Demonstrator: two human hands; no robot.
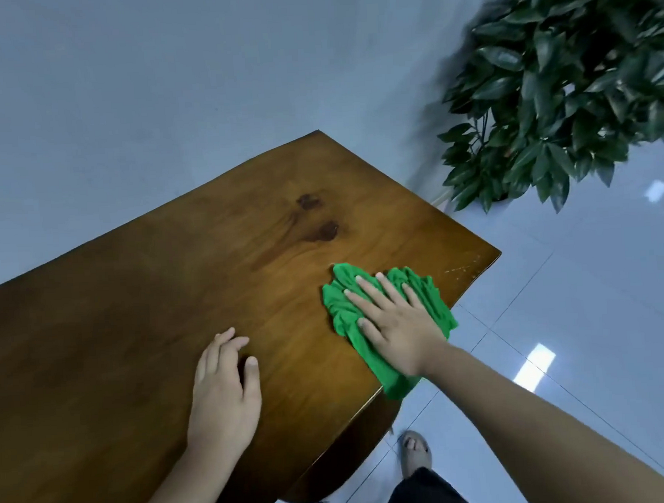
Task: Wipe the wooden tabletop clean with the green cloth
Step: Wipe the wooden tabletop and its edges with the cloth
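Right hand (397, 324) flat on green cloth (433, 296), tabletop (152, 299).

Pale grey wall (159, 68); glossy light tiled floor (594, 295) with reflections; leafy potted plant (564, 85) in corner.

Beyond your right hand, up and to its right, you see a leafy plant (556, 85) standing on the floor by the pale wall (160, 87). Below that arm, glossy floor tiles (594, 295) catch bright reflections, and your sandalled foot (415, 452) and dark trouser leg (424, 494) show near the bottom.
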